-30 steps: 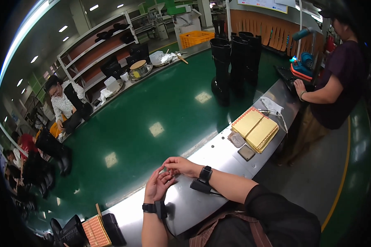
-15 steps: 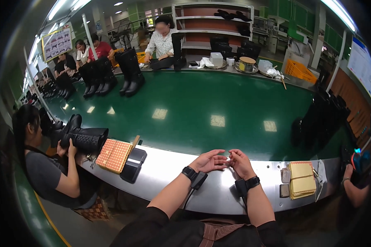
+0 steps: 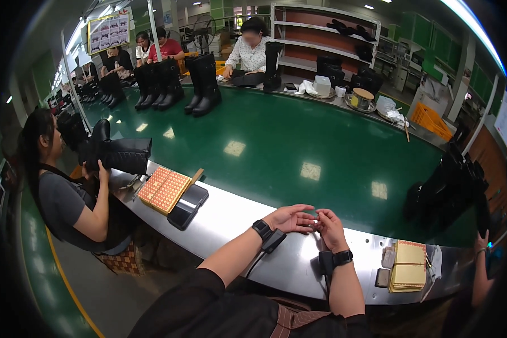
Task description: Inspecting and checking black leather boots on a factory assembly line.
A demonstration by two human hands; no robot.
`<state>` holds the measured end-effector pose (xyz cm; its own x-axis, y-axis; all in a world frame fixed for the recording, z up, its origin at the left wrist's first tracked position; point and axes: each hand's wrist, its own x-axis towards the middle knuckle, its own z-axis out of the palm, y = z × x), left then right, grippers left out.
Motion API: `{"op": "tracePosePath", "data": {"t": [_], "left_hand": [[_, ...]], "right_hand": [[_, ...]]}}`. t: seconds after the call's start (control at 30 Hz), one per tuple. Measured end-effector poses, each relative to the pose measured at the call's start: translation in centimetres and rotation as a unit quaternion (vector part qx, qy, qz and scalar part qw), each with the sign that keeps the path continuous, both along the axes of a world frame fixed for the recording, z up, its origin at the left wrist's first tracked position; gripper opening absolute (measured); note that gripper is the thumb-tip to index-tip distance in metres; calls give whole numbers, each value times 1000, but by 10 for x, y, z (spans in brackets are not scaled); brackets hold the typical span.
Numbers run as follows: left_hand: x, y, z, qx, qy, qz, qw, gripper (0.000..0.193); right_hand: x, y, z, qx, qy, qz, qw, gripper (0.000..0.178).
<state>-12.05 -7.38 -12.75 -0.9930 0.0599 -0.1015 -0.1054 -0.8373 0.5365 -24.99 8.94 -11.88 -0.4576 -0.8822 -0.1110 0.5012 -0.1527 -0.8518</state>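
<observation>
My left hand [image 3: 292, 218] is over the metal ledge [image 3: 231, 225], palm turned up and fingers stretched out, with nothing seen in it. Close beside its fingertips, my right hand [image 3: 332, 231] has its fingers curled in and the thumb and forefinger brought together. Whether anything tiny sits in that pinch is too small to tell. Both wrists wear black bands with small boxes. Nearest on the right lies a bundle of yellow cards [image 3: 408, 271] with two grey blocks beside it. On the left are a red-dotted bundle of cards [image 3: 164, 190] and a black tray [image 3: 189, 207].
A green conveyor surface [image 3: 265, 152] stretches beyond the ledge. Black boots [image 3: 204, 87] stand along its far side, and more dark boots [image 3: 448, 188] are at the right. A co-worker [image 3: 67, 191] on the left holds a black boot [image 3: 127, 155]. Others work across from me.
The view has turned left and tilted. My hands keep nearly the same pose, close together. The co-worker on the left still holds the boot; an arm at the right edge has moved.
</observation>
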Motion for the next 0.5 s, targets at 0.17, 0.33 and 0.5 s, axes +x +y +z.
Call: {"op": "tracePosePath", "data": {"t": [0.17, 0.33, 0.5], "left_hand": [[0, -5, -1, 0, 1, -4, 1000, 37], [-2, -2, -5, 7, 8, -8, 1000, 38], [0, 1, -3, -2, -4, -6, 1000, 39]], "right_hand": [[2, -4, 2, 4, -6, 1, 1000, 14], [1, -1, 0, 15, 0, -3, 1000, 14], [2, -1, -4, 18, 9, 1, 1000, 14]]}}
